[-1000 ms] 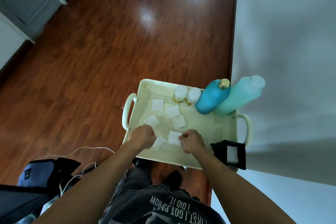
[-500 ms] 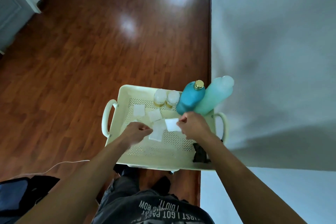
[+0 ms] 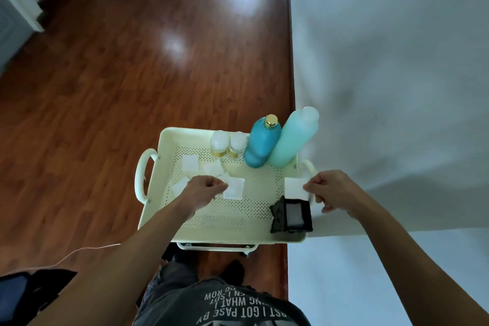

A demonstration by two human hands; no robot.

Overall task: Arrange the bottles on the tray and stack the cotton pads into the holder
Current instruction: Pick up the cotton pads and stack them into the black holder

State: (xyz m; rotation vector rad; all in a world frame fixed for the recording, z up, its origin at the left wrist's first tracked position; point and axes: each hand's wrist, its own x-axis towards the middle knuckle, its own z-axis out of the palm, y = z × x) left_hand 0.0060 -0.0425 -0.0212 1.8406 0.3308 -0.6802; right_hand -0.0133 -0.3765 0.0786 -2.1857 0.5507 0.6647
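A cream perforated tray (image 3: 232,230) carries a blue bottle with a gold cap (image 3: 260,141), a taller turquoise bottle (image 3: 292,137) and two small white-capped bottles (image 3: 229,144) along its far edge. My right hand (image 3: 330,190) pinches a white cotton pad (image 3: 295,188) just above the black holder (image 3: 293,216) at the tray's near right corner; a pad lies inside the holder. My left hand (image 3: 203,192) pinches another pad (image 3: 234,188) over the tray's middle. Several loose pads (image 3: 190,163) lie on the tray's left half.
The tray stands on a white frame above a red-brown wooden floor (image 3: 105,87). A white wall (image 3: 397,61) runs close along the right. A dark bag (image 3: 23,296) and a thin white cable (image 3: 79,251) lie on the floor at lower left.
My right hand carried its pad from the tray's middle rightward to just above the black holder. My left hand has lifted a pad. The camera view shifted.
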